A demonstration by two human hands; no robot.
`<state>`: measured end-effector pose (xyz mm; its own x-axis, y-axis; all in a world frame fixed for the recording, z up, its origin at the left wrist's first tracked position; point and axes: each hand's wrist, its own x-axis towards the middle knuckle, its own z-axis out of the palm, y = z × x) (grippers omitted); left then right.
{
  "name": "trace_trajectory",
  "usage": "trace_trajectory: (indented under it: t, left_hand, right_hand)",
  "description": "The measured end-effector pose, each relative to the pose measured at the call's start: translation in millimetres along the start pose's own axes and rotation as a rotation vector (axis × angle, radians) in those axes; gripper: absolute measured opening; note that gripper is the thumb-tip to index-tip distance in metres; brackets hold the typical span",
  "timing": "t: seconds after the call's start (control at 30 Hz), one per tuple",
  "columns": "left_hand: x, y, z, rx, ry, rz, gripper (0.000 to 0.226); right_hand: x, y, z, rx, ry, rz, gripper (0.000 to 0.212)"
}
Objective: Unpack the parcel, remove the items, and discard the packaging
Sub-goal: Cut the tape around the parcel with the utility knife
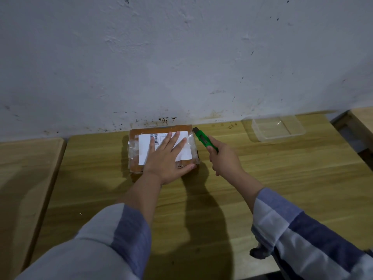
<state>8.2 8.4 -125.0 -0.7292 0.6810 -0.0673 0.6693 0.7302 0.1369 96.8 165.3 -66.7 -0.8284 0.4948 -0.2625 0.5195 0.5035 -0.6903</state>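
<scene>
Pressing parcel [161,148] flat on table [262,178], knife at its far right corner.
Left hand [168,158] spread on label; right hand [223,158] fisted around green box cutter [203,139].

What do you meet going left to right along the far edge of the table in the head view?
Cardboard parcel under the left hand → green box cutter in the right hand → clear plastic container.
</scene>
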Motion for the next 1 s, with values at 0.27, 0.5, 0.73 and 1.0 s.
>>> trace_trajectory:
  t: [0.27, 0.5, 0.73, 1.0]
  left_hand:
    - [-0.2, -0.3, -0.8, 0.014, -0.002, 0.015, 0.090]
    - [0.2, -2.1, -1.9, 0.018, -0.008, 0.015, 0.092]
    - [1.1, -1.5, -0.8, 0.027, -0.002, 0.001, 0.090]
    - [2.2, 1.6, -2.6, 0.025, -0.019, -0.015, 0.099]
  right_hand:
    - [6.7, -15.2, -14.9, 0.026, -0.105, 0.064, 0.037]
    - [12.6, -34.1, -9.8, -0.165, -0.203, 0.031, 0.066]
    - [-7.5, -29.4, -4.2, -0.307, -0.154, -0.070, 0.056]
    - [-15.2, -37.4, -4.8, -0.417, -0.184, -0.066, 0.062]
